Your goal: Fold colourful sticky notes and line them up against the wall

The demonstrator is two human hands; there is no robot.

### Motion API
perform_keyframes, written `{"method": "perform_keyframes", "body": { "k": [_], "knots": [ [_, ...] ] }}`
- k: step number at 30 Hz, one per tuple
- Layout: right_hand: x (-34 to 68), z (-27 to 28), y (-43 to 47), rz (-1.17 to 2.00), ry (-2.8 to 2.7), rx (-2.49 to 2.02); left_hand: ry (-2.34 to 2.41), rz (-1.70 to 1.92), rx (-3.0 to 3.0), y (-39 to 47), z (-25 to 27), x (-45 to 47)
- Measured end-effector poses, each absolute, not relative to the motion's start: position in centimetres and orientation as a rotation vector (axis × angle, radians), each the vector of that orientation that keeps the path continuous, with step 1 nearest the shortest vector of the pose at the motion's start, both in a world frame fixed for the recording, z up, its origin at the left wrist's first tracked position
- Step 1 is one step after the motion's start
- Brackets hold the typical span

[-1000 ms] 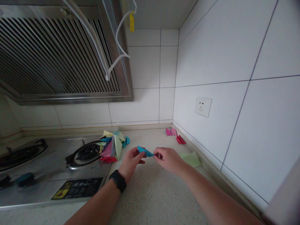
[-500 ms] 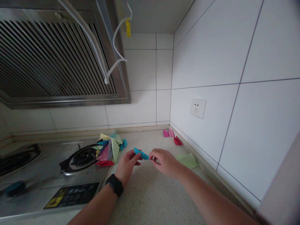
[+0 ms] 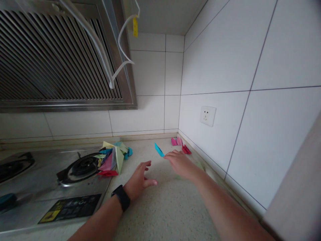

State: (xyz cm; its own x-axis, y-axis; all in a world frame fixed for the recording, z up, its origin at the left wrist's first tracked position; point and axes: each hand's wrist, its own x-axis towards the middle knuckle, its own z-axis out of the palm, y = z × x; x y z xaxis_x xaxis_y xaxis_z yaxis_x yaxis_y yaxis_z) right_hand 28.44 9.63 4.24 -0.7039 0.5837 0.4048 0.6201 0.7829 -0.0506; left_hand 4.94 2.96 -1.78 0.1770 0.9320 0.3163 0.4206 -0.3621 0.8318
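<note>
A small folded piece of blue paper (image 3: 158,150) is pinched at its near end by my right hand (image 3: 179,161), above the countertop. My left hand (image 3: 141,179), with a black watch at the wrist, holds nothing; its thumb and fingers are spread over the counter. Beyond my right hand lie folded pink papers (image 3: 176,141) and a folded red paper (image 3: 186,149) near the wall corner. A pale green sheet (image 3: 200,165) is partly hidden behind my right wrist.
A pile of colourful folded papers (image 3: 115,157) sits at the edge of the gas stove (image 3: 50,187). Overhead at left is a range hood (image 3: 62,67) with a white cable (image 3: 119,40) hanging beside it. A socket (image 3: 208,115) is on the right wall.
My left hand has let go of the blue paper and opened. My right hand has carried it forward, toward the pink and red papers. The view has shifted slightly to the right.
</note>
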Motion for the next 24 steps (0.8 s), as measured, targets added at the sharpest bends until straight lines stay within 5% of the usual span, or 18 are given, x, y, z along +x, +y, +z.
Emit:
{"method": "perform_keyframes", "body": {
  "k": [8,24],
  "knots": [
    [32.8,4.2,12.5,-0.299,-2.477,-1.558,1.208,0.762,2.385,1.7,-0.4,5.4],
    [34.4,3.6,15.6,-0.078,-2.456,-1.858,1.190,0.718,2.419,1.0,0.3,5.8]
  ]
}}
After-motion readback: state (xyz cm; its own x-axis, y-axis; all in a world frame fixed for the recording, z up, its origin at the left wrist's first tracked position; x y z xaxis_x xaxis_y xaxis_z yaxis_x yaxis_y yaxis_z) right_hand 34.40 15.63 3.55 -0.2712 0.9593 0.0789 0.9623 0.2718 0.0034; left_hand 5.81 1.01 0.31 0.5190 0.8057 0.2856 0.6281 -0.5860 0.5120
